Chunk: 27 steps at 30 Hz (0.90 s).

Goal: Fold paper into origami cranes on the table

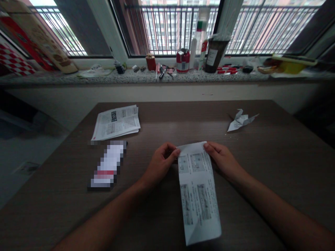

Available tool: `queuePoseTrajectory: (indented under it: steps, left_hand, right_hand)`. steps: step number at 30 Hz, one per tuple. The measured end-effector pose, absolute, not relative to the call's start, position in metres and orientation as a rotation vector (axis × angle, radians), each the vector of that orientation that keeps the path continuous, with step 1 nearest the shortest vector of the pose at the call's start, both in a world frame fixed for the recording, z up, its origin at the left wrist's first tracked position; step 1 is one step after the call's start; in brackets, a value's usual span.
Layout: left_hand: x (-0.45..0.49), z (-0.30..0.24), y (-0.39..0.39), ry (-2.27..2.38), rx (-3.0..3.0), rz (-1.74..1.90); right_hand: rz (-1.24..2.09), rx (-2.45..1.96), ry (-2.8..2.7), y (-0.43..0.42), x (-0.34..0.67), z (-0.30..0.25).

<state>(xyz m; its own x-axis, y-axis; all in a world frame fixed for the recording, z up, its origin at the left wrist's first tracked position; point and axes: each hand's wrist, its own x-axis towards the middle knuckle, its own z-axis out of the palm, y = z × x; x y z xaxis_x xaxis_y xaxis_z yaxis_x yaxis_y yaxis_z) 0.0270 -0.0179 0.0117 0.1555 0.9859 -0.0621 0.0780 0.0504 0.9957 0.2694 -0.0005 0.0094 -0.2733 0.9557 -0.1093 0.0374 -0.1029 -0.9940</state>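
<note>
A long strip of printed paper (197, 195) hangs between my two hands over the front middle of the table. My left hand (163, 160) pinches its upper left corner between thumb and fingers. At the upper right corner, my right hand (221, 157) grips the sheet the same way. Small print and grey pictures cover the side facing me, and a crease shows near its lower end. Beyond my right hand stands a folded paper crane (241, 120). To the left of my left hand lies a phone (108, 164), its screen blurred out.
A folded stack of printed sheets (117, 122) lies at the table's back left. Behind the brown table (180, 118), a stone windowsill (136, 77) carries a red can (183, 61), a dark cup (215, 55), a bottle (202, 48) and several small tools.
</note>
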Motion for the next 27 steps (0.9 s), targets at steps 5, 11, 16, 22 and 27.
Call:
queuePoseTrajectory:
  steps: [5,11,16,22,27]
  left_hand:
    - [0.026,0.009,-0.016,1.174,1.306,1.011]
    - [0.025,0.011,-0.016,1.181,1.312,1.008]
    - [0.026,0.014,-0.018,1.196,1.322,1.003]
    - [0.029,0.017,-0.020,1.184,1.301,1.013]
    - [0.029,0.016,-0.019,1.191,1.303,1.019]
  right_hand:
    - [1.470,-1.179,-1.409,0.000,0.272,0.008]
    - [1.355,-1.254,-1.522,0.002,0.273,0.013]
    - [1.111,-1.287,-1.761,0.003,0.275,0.020]
    - [0.954,-1.325,-1.878,0.003,0.276,0.021]
    - [0.950,-1.315,-1.890,0.003,0.278,0.023]
